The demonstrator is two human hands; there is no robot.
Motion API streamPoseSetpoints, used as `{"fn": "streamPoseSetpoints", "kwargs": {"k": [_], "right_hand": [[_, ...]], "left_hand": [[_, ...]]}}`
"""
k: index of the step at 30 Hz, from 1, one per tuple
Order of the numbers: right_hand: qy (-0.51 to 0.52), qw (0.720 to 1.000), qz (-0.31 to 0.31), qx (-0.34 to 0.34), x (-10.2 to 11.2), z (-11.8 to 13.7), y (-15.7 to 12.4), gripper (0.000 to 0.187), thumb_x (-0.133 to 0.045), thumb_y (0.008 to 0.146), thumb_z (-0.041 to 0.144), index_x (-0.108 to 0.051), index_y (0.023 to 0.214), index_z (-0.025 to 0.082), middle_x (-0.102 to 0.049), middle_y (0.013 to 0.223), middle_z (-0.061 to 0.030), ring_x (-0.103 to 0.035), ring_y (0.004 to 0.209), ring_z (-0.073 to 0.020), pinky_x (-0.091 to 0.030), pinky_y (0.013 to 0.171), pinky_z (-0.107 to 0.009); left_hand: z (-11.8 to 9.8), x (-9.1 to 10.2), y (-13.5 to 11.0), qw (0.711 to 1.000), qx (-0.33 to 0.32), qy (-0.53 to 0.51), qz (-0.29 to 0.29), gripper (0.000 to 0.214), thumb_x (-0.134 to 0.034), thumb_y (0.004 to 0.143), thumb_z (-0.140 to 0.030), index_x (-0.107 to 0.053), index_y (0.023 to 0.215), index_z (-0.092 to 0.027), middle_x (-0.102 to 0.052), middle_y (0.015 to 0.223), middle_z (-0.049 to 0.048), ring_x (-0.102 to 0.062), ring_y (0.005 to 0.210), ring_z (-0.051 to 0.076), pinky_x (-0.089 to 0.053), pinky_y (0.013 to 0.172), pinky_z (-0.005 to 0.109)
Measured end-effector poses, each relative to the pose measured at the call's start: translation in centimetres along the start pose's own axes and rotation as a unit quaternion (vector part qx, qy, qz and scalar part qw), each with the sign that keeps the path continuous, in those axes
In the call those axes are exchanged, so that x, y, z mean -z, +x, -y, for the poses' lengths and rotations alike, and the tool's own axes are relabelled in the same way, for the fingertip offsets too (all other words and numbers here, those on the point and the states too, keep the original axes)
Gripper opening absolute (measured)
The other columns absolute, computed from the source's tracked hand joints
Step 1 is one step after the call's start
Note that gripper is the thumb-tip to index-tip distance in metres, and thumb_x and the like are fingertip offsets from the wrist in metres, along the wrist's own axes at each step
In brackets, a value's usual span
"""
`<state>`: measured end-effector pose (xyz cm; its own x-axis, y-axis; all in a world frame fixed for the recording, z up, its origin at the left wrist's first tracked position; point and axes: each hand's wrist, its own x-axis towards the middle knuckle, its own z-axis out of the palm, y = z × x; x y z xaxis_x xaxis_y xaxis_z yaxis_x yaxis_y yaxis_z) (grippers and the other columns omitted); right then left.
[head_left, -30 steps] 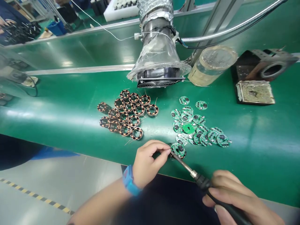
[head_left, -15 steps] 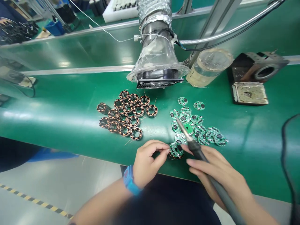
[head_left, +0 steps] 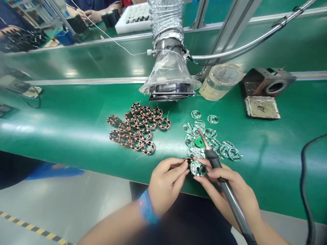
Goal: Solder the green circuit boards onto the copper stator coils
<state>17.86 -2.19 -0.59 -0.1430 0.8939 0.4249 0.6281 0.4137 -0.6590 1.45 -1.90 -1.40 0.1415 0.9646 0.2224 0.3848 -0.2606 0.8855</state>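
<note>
My left hand (head_left: 167, 185) pinches a dark coil ring (head_left: 188, 161) at the edge of a round green circuit board (head_left: 198, 168). The ring and board lie close together, but I cannot tell if they are joined. My right hand (head_left: 226, 187) grips a black soldering iron (head_left: 216, 163) like a pen, and its fingertips sit next to the board. The iron's metal tip (head_left: 201, 136) points away over a pile of green circuit boards (head_left: 206, 141). Left of that pile lies a group of copper-wound coil rings (head_left: 135, 127).
A clear plastic fume hood with a fan (head_left: 170, 80) and foil duct stands behind the parts on the green bench (head_left: 76, 136). To the right are a glass jar (head_left: 221, 81), a soldering iron stand (head_left: 268, 81) and a tip-cleaning pad (head_left: 262, 107). A black cable (head_left: 304, 180) hangs at right.
My right hand has come in from the right beside the board, and the iron has swung from low by the board to point up over the pile. The view has shifted slightly.
</note>
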Motion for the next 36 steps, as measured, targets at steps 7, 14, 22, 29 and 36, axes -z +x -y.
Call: {"fn": "streamPoseSetpoints", "kwargs": {"k": [7, 14, 22, 29, 36], "right_hand": [[-0.013, 1.000, -0.014, 0.022, -0.4, 0.3, -0.1, 0.023, -0.064, 0.075, 0.015, -0.047, 0.090, 0.022, -0.066, 0.103, -0.0051, -0.066, 0.090, -0.0146, -0.054, 0.076, -0.022], [-0.067, 0.996, 0.044, 0.048, -0.8, 0.6, -0.2, 0.020, -0.063, 0.076, 0.014, -0.052, 0.091, 0.020, -0.063, 0.103, -0.0068, -0.064, 0.091, -0.0156, -0.053, 0.075, -0.023], [-0.085, 0.994, 0.035, 0.063, -0.8, 0.9, -0.3, 0.020, -0.056, 0.081, 0.017, -0.053, 0.101, 0.020, -0.064, 0.102, -0.0076, -0.062, 0.096, -0.0185, -0.052, 0.079, -0.030], [-0.152, 0.984, 0.038, 0.081, 0.3, -4.1, 2.4, 0.020, -0.049, 0.083, 0.012, -0.053, 0.100, 0.020, -0.057, 0.120, -0.0120, -0.059, 0.103, -0.0230, -0.050, 0.082, -0.040], [-0.135, 0.981, 0.036, 0.135, -0.3, -5.6, 4.1, 0.015, -0.055, 0.079, 0.013, -0.054, 0.092, 0.021, -0.066, 0.098, -0.0078, -0.064, 0.090, -0.0228, -0.052, 0.077, -0.041]], "left_hand": [[-1.0, -0.1, 1.1, 0.989, 0.127, -0.077, 0.026, 0.016, -0.060, 0.078, -0.010, -0.073, 0.082, -0.019, -0.055, 0.091, 0.0061, -0.059, 0.079, 0.015, -0.053, 0.074, 0.032], [-0.3, 1.6, 0.1, 0.961, 0.172, -0.205, 0.070, 0.059, -0.055, 0.073, 0.001, -0.038, 0.125, -0.020, -0.059, 0.105, 0.0078, -0.060, 0.094, 0.016, -0.051, 0.087, 0.035], [0.2, -0.7, 0.0, 0.993, 0.044, 0.076, 0.082, 0.060, -0.057, 0.073, -0.005, -0.039, 0.129, -0.019, -0.055, 0.111, 0.0105, -0.054, 0.100, 0.023, -0.049, 0.087, 0.042], [2.4, 5.9, -4.5, 0.975, 0.029, 0.220, -0.006, 0.043, -0.066, 0.073, -0.018, -0.051, 0.113, -0.021, -0.062, 0.102, 0.0076, -0.061, 0.089, 0.022, -0.054, 0.076, 0.037], [3.6, 10.0, -3.4, 0.881, -0.005, 0.394, -0.263, 0.050, -0.076, 0.065, -0.027, -0.055, 0.110, -0.021, -0.043, 0.127, 0.0131, -0.046, 0.115, 0.033, -0.044, 0.092, 0.050]]}}
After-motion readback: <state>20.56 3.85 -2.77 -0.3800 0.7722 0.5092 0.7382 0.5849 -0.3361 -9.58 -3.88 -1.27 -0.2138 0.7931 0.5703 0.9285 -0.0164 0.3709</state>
